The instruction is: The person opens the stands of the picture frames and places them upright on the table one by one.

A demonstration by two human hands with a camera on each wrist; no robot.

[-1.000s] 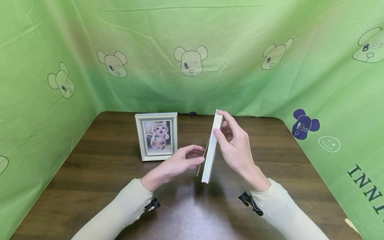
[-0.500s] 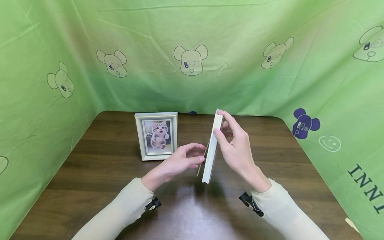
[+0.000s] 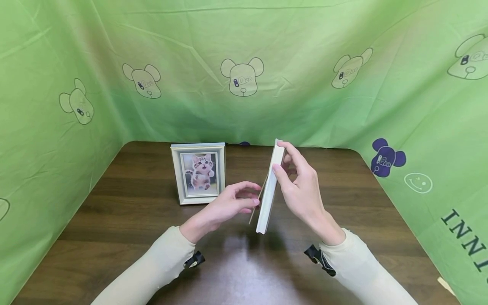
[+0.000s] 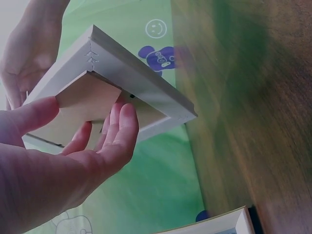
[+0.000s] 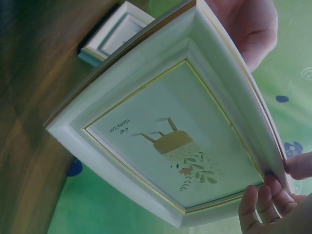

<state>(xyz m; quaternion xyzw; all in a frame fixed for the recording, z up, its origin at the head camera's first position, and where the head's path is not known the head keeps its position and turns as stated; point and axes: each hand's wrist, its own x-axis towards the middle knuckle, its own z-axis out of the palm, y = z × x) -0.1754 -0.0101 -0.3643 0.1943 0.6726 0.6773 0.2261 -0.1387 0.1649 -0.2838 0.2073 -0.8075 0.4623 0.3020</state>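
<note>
A white picture frame (image 3: pixel 269 190) is held up off the table, edge-on to the head view. My right hand (image 3: pixel 303 190) grips its edge, thumb on the near side and fingers over the far side. From its back juts a tan fold-out stand (image 4: pixel 80 100). My left hand (image 3: pixel 225 205) pinches this stand between thumb and fingers. In the right wrist view the front of the held frame shows a pale insert (image 5: pixel 146 102) with a plant drawing and size print, seen upside down.
Another white frame (image 3: pixel 198 201) with a kitten picture (image 3: pixel 202 173) stands upright on the brown wooden table (image 3: pixel 126 212), left of the held one. Green cloth (image 3: pixel 190 110) printed with bear heads encloses the table at the back and both sides.
Almost nothing differs. Both hands keep their hold, and the picture frame and its stand shift only very slightly.
</note>
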